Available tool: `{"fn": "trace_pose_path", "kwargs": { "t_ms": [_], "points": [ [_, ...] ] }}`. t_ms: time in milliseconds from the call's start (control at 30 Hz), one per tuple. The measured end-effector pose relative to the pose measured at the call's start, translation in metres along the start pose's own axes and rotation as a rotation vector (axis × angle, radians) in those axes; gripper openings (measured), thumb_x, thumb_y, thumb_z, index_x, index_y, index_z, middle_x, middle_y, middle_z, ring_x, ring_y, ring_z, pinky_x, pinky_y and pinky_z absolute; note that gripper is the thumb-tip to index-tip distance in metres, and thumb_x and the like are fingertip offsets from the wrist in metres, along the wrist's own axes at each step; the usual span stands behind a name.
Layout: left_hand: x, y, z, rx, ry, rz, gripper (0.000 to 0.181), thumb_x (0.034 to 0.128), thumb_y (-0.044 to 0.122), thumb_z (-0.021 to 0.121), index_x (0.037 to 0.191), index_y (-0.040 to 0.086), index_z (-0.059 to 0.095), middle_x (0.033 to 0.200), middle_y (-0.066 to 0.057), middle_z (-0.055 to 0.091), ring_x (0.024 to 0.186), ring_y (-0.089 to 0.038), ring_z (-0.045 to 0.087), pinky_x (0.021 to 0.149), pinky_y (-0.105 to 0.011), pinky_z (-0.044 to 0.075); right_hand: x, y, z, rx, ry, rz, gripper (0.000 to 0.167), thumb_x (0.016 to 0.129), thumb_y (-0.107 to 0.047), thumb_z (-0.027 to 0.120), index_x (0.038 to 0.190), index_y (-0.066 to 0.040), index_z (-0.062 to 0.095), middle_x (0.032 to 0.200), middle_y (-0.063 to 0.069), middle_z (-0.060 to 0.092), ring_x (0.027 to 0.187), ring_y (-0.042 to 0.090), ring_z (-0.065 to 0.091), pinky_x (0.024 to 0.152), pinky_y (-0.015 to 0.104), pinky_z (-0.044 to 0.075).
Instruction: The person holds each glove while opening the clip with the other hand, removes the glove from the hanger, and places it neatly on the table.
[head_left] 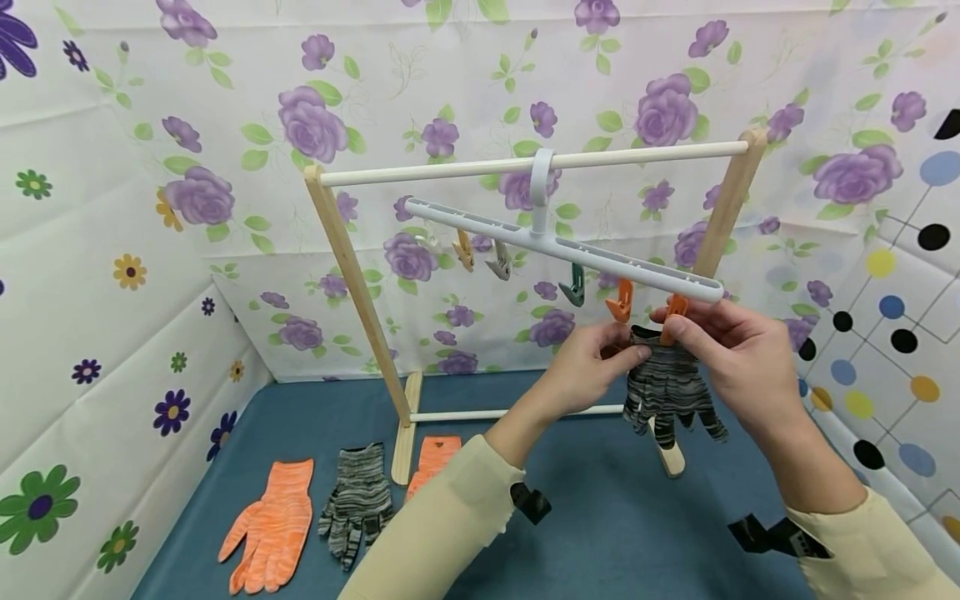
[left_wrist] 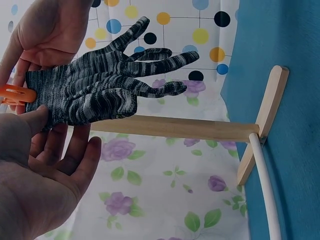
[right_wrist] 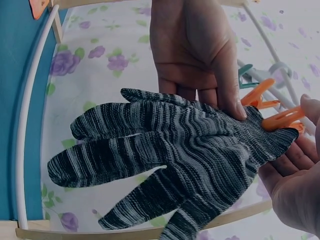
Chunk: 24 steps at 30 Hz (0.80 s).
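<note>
A black-and-grey knit glove [head_left: 667, 383] hangs fingers-down below the right end of a grey clip hanger [head_left: 637, 268]. My left hand [head_left: 585, 371] pinches one side of its cuff between thumb and fingers. On the other side, my right hand [head_left: 753, 358] pinches an orange clothespin [head_left: 675, 315], which sits over the cuff edge in the right wrist view. A second orange clothespin [head_left: 621, 302] hangs just left of it, above my left fingertips. The right wrist view shows the glove [right_wrist: 200, 150] spread between both hands.
The hanger hooks over the top rod [head_left: 450, 171] of a wooden rack. Green [head_left: 573, 286], grey [head_left: 500, 260] and yellowish [head_left: 464, 250] clothespins hang along it. On the blue table lie an orange glove [head_left: 272, 527], another black-and-grey glove [head_left: 358, 500] and a partly hidden orange glove [head_left: 435, 460].
</note>
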<state>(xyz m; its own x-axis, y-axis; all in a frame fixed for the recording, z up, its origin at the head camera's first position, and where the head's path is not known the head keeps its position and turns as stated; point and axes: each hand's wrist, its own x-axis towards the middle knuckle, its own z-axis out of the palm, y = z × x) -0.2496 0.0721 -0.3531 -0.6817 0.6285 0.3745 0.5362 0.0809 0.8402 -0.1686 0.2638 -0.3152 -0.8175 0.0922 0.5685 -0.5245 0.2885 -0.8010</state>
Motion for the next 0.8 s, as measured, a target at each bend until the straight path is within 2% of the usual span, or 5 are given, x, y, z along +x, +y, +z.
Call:
{"fn": "trace_pose_path", "kwargs": {
  "t_ms": [167,400,567,800],
  "points": [
    [-0.0019,0.0007,0.0001,-0.013,-0.004,0.01,0.017,0.1102,0.022,0.063,0.105,0.008,0.07,0.082,-0.002,0.06,0.069,-0.013,0.051,0.063,-0.023,0.041,0.0012,0.0002,0.0006,0.073,0.004,-0.007,0.026,0.103,-0.004,0.071,0.127,0.005,0.074,0.111,0.009,0.08,0.107,0.017,0.075,0.093,0.02,0.055],
    [-0.0051,0.0025,0.0003,-0.018,-0.005,0.016,0.017,0.11,0.022,0.063,0.103,0.008,0.069,0.082,0.0,0.061,0.069,-0.013,0.051,0.063,-0.023,0.041,0.0013,-0.0004,0.0017,0.079,0.02,-0.012,0.025,0.103,-0.003,0.071,0.125,0.006,0.074,0.11,0.01,0.08,0.107,0.018,0.075,0.094,0.02,0.055],
    [-0.0071,0.0043,0.0002,-0.03,-0.007,-0.002,0.017,0.1099,0.022,0.063,0.105,0.007,0.071,0.086,0.001,0.065,0.073,-0.013,0.057,0.066,-0.022,0.046,0.0011,-0.0009,0.0027,0.083,0.032,-0.01,0.025,0.103,-0.004,0.071,0.125,0.006,0.074,0.109,0.01,0.08,0.108,0.018,0.075,0.094,0.02,0.055],
    [-0.0092,0.0031,0.0014,-0.009,-0.006,-0.021,0.017,0.1097,0.022,0.064,0.102,0.009,0.071,0.083,0.0,0.064,0.072,-0.017,0.056,0.064,-0.022,0.046,0.0012,-0.0019,0.0023,0.066,0.055,-0.008,0.026,0.103,-0.006,0.07,0.126,0.004,0.075,0.109,0.009,0.08,0.109,0.016,0.074,0.094,0.019,0.054]
  ]
}}
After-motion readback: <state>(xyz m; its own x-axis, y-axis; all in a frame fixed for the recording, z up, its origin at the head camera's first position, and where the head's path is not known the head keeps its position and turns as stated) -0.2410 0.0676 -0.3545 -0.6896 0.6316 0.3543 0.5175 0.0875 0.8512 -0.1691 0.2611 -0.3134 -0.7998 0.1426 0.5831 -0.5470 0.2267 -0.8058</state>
